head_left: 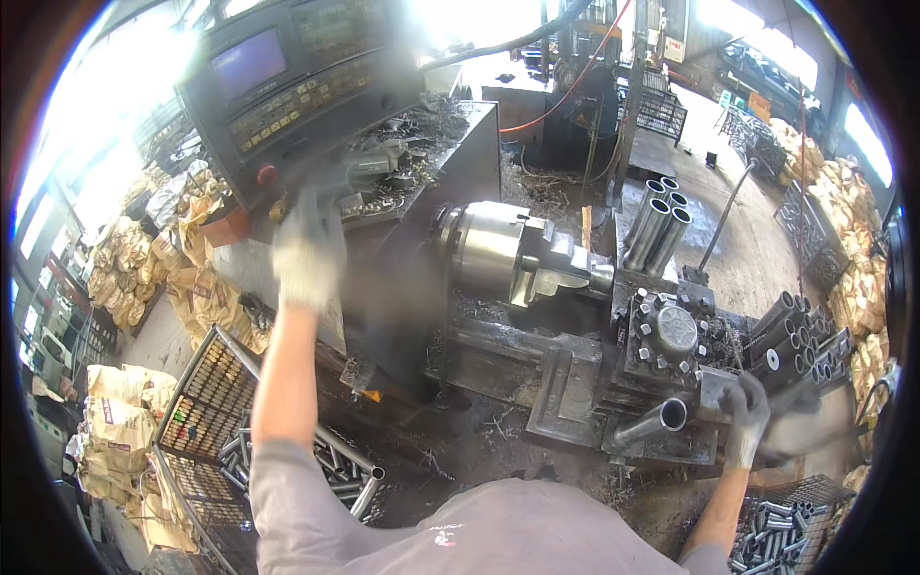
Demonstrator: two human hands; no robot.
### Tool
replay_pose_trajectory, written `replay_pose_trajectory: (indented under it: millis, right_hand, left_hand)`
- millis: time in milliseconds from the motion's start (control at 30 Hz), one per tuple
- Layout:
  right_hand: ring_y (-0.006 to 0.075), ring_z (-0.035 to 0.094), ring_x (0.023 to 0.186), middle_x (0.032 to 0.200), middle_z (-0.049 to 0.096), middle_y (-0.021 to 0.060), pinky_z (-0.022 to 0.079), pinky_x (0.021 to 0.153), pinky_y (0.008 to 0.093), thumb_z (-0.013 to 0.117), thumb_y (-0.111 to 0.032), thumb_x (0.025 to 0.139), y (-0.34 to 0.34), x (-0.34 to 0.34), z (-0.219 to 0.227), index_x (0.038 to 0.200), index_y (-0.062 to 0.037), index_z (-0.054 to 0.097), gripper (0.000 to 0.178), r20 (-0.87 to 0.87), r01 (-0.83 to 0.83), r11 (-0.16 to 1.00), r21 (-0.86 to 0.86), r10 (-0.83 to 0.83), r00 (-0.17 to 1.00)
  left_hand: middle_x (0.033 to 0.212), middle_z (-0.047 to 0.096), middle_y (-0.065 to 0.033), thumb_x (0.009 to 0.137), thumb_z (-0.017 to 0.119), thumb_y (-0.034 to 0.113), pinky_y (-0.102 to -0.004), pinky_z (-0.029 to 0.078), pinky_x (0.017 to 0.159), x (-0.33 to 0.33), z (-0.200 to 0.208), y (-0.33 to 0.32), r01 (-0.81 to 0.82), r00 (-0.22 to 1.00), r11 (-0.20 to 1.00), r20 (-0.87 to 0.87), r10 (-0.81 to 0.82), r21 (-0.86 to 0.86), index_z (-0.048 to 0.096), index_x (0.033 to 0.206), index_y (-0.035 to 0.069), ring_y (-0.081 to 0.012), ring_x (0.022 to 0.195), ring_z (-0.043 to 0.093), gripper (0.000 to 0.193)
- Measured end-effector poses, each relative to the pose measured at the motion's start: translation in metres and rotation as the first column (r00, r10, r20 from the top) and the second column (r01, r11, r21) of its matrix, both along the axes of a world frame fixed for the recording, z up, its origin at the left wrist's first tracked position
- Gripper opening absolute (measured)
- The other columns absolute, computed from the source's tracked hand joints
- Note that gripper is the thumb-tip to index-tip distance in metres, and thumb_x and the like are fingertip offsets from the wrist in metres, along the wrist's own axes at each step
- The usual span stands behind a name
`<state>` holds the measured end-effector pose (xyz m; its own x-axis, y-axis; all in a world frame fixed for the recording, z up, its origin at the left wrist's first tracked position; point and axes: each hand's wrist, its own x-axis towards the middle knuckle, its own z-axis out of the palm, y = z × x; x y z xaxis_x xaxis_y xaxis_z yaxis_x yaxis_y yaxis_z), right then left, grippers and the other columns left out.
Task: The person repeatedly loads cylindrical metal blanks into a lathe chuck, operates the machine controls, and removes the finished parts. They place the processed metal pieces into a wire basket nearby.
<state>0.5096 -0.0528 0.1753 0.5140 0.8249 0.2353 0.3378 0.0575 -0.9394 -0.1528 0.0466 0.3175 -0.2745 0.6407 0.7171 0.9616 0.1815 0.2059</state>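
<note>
The gloved fingers of the left hand point(307, 247) are raised and blurred; whether they are spread or curled cannot be told, and they hold nothing visible. Just above them sits the red knob point(266, 175) of the control panel point(287, 91), with its dark screen point(247, 62) further up. To their right lies a heap of metal swarf point(407, 153), and beyond that the steel lathe chuck point(498, 249).

The fingers of the right hand point(747, 412), also gloved, curl narrowly around a blurred grey piece whose shape is unclear. Just to their left a short steel tube point(652, 422) lies on the machine bed, open end toward them. Above them stands the tool turret point(676, 331); to their upper right cut tubes point(795, 340) are stacked, and below them a wire basket point(786, 532) holds more.
</note>
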Motion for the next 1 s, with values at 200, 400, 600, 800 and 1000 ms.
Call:
replay_pose_trajectory:
  millis: [200,400,600,800,1000]
  right_hand:
    - [0.0151,0.073,0.092,0.105,0.077,0.0099,0.059,0.084,0.0298,0.075,-0.006,0.094,-0.083,0.024,-0.068,0.122,0.0061,0.073,0.031,-0.023,0.017,0.992,-0.127,-0.021,1.000]
    - [0.0143,0.075,0.084,0.095,0.078,0.0094,0.062,0.074,0.0285,0.076,-0.002,0.093,-0.116,-0.002,-0.070,0.119,0.0061,0.073,0.027,-0.086,-0.023,0.974,-0.226,0.004,0.996]
    - [0.0160,0.077,0.089,0.097,0.081,0.0116,0.061,0.082,0.0311,0.080,-0.012,0.091,-0.103,-0.005,-0.091,0.120,0.0041,0.075,0.034,-0.127,-0.207,0.922,-0.326,0.174,0.976]
    - [0.0159,0.074,0.104,0.117,0.078,0.0136,0.060,0.088,0.0312,0.082,-0.013,0.087,-0.060,-0.017,-0.093,0.142,0.0035,0.060,0.061,-0.129,-0.538,0.828,-0.158,0.523,0.842]
    - [0.0250,0.079,0.083,0.091,0.081,0.0165,0.060,0.075,0.0384,0.092,-0.030,0.077,-0.015,-0.074,-0.097,0.110,0.0038,0.074,0.051,0.296,-0.525,0.738,-0.425,0.661,0.690]
  left_hand:
    - [0.127,0.073,-0.0311,0.104,0.058,0.035,-0.0528,0.057,0.097,-0.111,0.040,0.112,-0.284,0.957,0.869,-0.057,0.286,-0.405,0.027,0.166,0.007,-0.0447,0.111,0.074,0.075]
    - [0.120,0.075,-0.0256,0.107,0.058,0.024,-0.0499,0.059,0.091,0.012,0.011,0.040,0.109,0.947,0.914,-0.321,0.024,0.390,0.047,0.158,0.001,-0.0415,0.105,0.075,0.056]
    - [0.107,0.078,-0.0218,0.093,0.073,0.014,-0.0451,0.062,0.088,0.198,-0.180,-0.161,0.528,0.821,0.839,0.330,-0.465,-0.131,0.075,0.115,0.001,-0.0384,0.098,0.078,0.026]
    - [0.124,0.075,-0.0243,0.097,0.062,0.039,-0.0483,0.056,0.101,0.131,-0.521,-0.413,0.190,0.664,0.522,0.501,0.555,-0.831,0.077,0.122,0.009,-0.0432,0.119,0.071,0.042]
    - [0.140,0.069,-0.0200,0.103,0.049,0.037,-0.0478,0.055,0.107,0.148,-0.575,-0.642,0.191,0.666,0.059,0.174,0.726,-0.980,0.075,0.132,0.012,-0.0350,0.134,0.065,0.047]
